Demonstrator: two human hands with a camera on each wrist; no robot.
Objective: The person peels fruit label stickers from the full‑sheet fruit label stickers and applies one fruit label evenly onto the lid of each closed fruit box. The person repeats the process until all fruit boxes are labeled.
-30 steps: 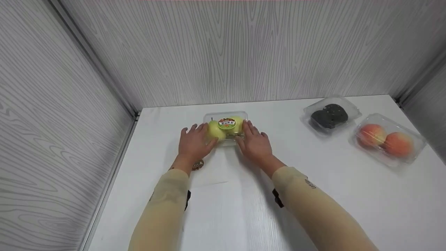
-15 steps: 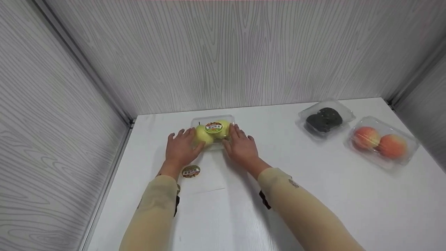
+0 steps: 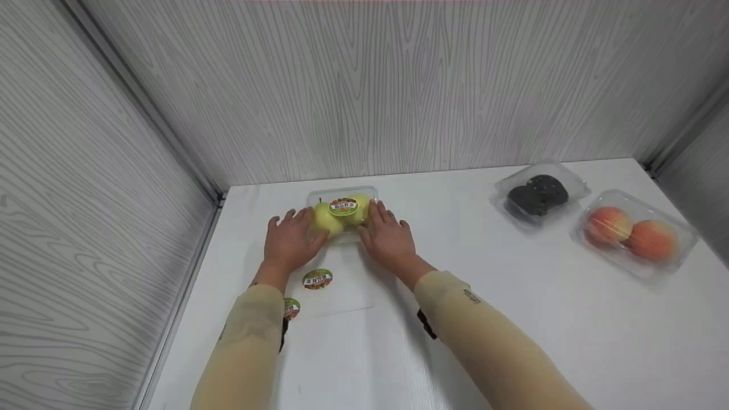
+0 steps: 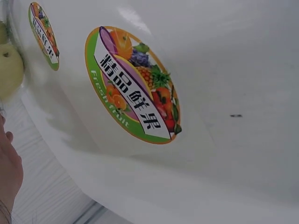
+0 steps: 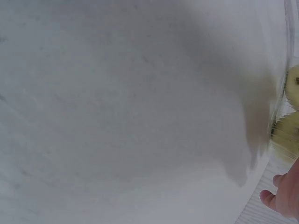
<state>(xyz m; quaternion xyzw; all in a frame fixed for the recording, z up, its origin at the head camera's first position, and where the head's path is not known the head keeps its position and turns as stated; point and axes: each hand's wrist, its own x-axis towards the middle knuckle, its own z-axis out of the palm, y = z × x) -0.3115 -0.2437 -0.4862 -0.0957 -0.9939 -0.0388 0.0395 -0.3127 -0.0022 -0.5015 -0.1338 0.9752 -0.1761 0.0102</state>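
A clear plastic box (image 3: 356, 234) lies near the back left of the white table, with two pale yellow-green fruits (image 3: 328, 221) inside. One has a dark stem. An oval fruit label (image 3: 343, 206) sits on its lid. My left hand (image 3: 289, 242) touches the left side, fingers extended and thumb toward the front edge. At the right side, my right hand (image 3: 390, 239) lies against the box with its fingers stretched forward. Two more oval labels (image 3: 317, 279) lie on a white backing sheet (image 3: 347, 296) beside my left forearm; one (image 4: 133, 86) shows large in the left wrist view.
Toward the back right stands a clear box with two dark speckled round items (image 3: 538, 196). Another clear box with two orange-red peaches (image 3: 632, 233) is at its right. Grey wood-grain panels (image 3: 364, 85) rise behind and at the sides of the table.
Both hands and the fruit box have shifted left across the table, mostly in the first half second. The labels on the backing sheet have come out from behind my left wrist.
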